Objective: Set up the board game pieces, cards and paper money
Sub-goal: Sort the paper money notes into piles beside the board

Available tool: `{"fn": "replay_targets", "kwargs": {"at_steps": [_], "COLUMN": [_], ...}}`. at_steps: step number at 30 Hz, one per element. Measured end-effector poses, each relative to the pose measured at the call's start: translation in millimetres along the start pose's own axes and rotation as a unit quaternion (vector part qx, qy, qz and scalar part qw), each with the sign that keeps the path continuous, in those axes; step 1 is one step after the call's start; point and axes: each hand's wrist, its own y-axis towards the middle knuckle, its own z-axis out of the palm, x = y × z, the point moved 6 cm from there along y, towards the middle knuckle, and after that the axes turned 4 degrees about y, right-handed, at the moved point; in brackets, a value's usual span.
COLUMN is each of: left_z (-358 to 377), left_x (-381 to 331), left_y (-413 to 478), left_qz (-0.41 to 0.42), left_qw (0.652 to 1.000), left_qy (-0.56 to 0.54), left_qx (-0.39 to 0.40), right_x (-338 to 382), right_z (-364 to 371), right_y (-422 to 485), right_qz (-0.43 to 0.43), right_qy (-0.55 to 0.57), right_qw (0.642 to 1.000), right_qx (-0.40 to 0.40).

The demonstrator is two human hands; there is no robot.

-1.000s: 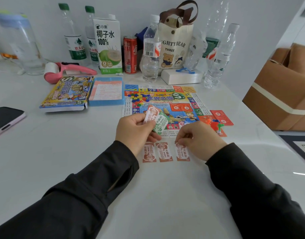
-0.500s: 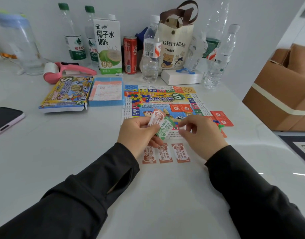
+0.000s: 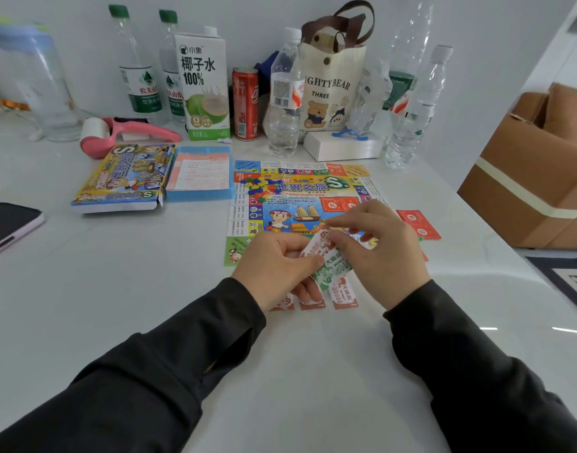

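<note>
A colourful paper game board (image 3: pixel 300 191) lies flat on the white table, with a heap of small plastic pieces (image 3: pixel 257 188) on its far left part. My left hand (image 3: pixel 274 269) grips a small stack of paper money (image 3: pixel 326 259), red and green notes. My right hand (image 3: pixel 378 253) meets it and pinches the top red note. Three red notes (image 3: pixel 344 297) lie in a row on the table just below my hands, partly hidden. Red cards (image 3: pixel 419 223) lie to the right of the board.
The game box (image 3: pixel 123 178) and a blue tray with a rule sheet (image 3: pixel 198 173) sit left of the board. Bottles, a coconut water carton (image 3: pixel 203 83), a red can, a tote bag and a white box line the back. A phone (image 3: pixel 9 223) lies far left, a cardboard box (image 3: pixel 525 191) right.
My right hand lifted from the row of red notes on the table and came up to the stack in my left hand, taking hold of the top note.
</note>
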Motion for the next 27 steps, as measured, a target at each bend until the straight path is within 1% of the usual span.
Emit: {"fn": "replay_targets", "kwargs": {"at_steps": [7, 15, 22, 25, 27], "left_z": [-1.0, -3.0, -4.3, -4.7, -3.6], "left_x": [1.1, 2.1, 1.8, 1.9, 0.9], "left_y": [0.7, 0.8, 1.2, 1.3, 0.4], "left_qz": [-0.027, -0.041, -0.050, -0.047, -0.035], "left_qw": [0.999, 0.997, 0.996, 0.997, 0.998], "left_qy": [-0.038, -0.062, -0.073, -0.066, -0.048], "left_qx": [0.002, -0.008, -0.014, -0.018, -0.012], "right_x": [5.6, 8.1, 10.1, 8.1, 4.1], "right_z": [1.2, 2.9, 0.0, -1.3, 0.1], "right_y": [-1.4, -3.3, -3.4, -2.3, -0.9], "right_qz": [-0.055, -0.071, -0.094, -0.070, -0.026], "right_qy": [-0.033, -0.054, -0.047, -0.018, 0.003], "right_qw": [0.998, 0.996, 0.994, 0.997, 1.000], "right_qx": [-0.011, -0.015, -0.026, -0.023, -0.002]}}
